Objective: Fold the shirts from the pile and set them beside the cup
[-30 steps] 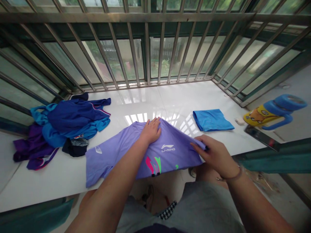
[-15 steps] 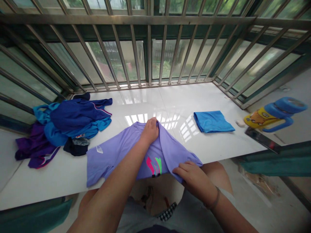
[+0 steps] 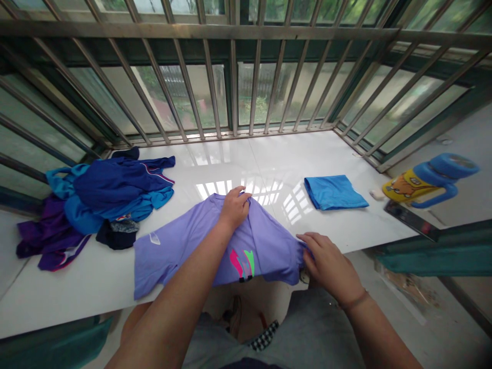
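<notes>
A lavender T-shirt (image 3: pixel 196 241) lies across the front edge of the white ledge, its lower part hanging over. It bears a pink and green print and a small white mark on the left sleeve. At the collar, my left hand (image 3: pixel 234 209) has its fingers curled on the fabric, the fingertips slightly raised. My right hand (image 3: pixel 332 264) pinches the bunched sleeve end at the right, with fingers stretched above it and the thumb below. Part of the collar is hidden beneath my left hand.
A heap of blue and purple clothes (image 3: pixel 111 184) lies at the left, with dark small pieces (image 3: pixel 115 236) in front. A folded blue cloth (image 3: pixel 334 192) rests at the right. Beyond it are a blue-yellow bottle (image 3: pixel 426 179) and a dark phone (image 3: pixel 411 219). Metal bars (image 3: pixel 215 87) line the back.
My right hand has moved up and right along the sleeve, and the folded-over fabric there now lies flatter. My left hand stays by the collar, its fingers loosened a little.
</notes>
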Available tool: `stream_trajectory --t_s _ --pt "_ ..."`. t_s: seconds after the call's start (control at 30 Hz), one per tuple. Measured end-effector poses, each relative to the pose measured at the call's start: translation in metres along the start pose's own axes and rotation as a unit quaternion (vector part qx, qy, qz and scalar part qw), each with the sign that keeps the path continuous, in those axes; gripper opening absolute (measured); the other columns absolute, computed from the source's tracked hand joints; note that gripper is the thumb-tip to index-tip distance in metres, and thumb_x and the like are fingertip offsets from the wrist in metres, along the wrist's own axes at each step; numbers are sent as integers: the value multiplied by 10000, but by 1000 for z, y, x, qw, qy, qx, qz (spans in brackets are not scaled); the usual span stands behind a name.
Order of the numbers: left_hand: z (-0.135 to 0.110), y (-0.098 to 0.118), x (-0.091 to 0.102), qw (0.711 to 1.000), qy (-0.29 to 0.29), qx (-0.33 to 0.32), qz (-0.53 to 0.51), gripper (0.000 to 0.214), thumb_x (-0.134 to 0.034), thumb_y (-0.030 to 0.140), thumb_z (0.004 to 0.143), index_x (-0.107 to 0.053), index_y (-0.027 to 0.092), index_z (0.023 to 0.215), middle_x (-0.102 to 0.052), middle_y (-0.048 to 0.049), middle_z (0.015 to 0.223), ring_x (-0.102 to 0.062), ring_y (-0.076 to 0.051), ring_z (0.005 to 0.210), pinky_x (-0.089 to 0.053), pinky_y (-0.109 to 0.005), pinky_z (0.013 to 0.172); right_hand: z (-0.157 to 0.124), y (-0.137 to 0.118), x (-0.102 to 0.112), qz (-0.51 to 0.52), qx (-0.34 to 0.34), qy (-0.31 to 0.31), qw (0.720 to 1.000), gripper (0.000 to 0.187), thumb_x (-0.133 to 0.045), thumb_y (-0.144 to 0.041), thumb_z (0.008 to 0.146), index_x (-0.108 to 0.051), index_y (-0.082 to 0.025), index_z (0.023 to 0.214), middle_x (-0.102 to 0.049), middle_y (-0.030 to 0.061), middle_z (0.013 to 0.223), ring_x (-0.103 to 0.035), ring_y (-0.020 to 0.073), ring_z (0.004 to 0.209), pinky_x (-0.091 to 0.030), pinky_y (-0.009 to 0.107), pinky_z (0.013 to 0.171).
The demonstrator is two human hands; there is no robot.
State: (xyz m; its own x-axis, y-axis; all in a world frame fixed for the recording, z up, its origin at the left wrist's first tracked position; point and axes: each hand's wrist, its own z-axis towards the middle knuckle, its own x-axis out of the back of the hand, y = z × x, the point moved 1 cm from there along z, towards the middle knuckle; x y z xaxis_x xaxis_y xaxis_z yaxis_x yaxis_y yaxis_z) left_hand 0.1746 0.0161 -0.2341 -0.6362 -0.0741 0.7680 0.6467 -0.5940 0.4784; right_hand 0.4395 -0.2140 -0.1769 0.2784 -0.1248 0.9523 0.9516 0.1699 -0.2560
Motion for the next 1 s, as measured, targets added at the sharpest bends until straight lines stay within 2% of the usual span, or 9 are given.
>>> stream_trajectory --t_s 0.17,0.27,0.37,0.57,0.63,0.7,0.83,0.9,1.0 --pt "-1 6 4 1000 5 -12 9 226 -643 251 1005 -802 233 1166 -696 -129 1402 -639 -292 1339 -503 -483 1204 -6 20 -9 47 -47 -2 998 279 -610 -388 1071 -711 -221 1271 -749 120 1202 -706 299 1140 -563 438 1032" --pt "0 7 3 1000 -5 4 24 196 -665 270 1001 -800 239 1140 -720 -130 1322 -660 -298 1283 -524 -486 1169 -6 21 -11 67 -75 -19 995 201 -604 -387 1067 -734 -236 1095 -762 89 1071 -728 275 1028 -570 396 945" --pt "1 7 2 999 -20 19 37 204 -673 277 1001 -809 242 1149 -733 -130 1287 -675 -303 1243 -543 -490 1136 -4 21 -16 79 -115 -21 990 215 -572 -372 1061 -722 -235 991 -759 80 998 -731 262 958 -555 380 897" --pt "1 7 1 997 -49 7 63 277 -638 312 1037 -815 257 1242 -709 -113 1480 -635 -313 1374 -494 -517 1214 -3 33 -25 47 -242 42 968 260 -533 -399 1033 -712 -225 962 -751 96 926 -707 264 853 -533 383 811" --pt "1 8 1 995 -66 1 75 318 -632 334 1045 -792 279 1315 -676 -98 1551 -615 -318 1418 -474 -534 1238 -3 35 -25 25 -261 67 963 256 -530 -390 1031 -708 -217 971 -755 109 935 -703 273 861 -531 395 816" --pt "2 9 0 993 -82 -2 86 355 -624 349 1054 -765 292 1375 -644 -93 1599 -594 -324 1454 -453 -553 1257 0 31 -25 13 -227 86 970 250 -530 -375 1040 -709 -207 996 -762 126 980 -705 288 918 -532 415 869" --pt "3 11 2 994 -78 2 77 392 -593 324 1064 -729 273 1429 -640 -108 1599 -592 -321 1457 -441 -556 1268 12 7 -27 6 -100 81 992 250 -570 -398 1075 -716 -197 1104 -761 133 1103 -682 305 1055 -513 437 977" --pt "3 11 4 997 -55 1 57 377 -578 300 1064 -733 258 1405 -671 -114 1548 -610 -305 1427 -457 -530 1253 20 -5 -31 -7 -80 63 995 256 -594 -408 1081 -717 -201 1166 -753 128 1142 -669 306 1083 -509 430 977" --pt "0 12 9 999 -31 -18 35 274 -587 303 1058 -793 239 1227 -735 -118 1413 -652 -291 1343 -493 -501 1205 32 -11 -38 -33 -95 37 994 235 -583 -385 1091 -719 -211 1169 -743 125 1144 -662 304 1075 -507 413 942"
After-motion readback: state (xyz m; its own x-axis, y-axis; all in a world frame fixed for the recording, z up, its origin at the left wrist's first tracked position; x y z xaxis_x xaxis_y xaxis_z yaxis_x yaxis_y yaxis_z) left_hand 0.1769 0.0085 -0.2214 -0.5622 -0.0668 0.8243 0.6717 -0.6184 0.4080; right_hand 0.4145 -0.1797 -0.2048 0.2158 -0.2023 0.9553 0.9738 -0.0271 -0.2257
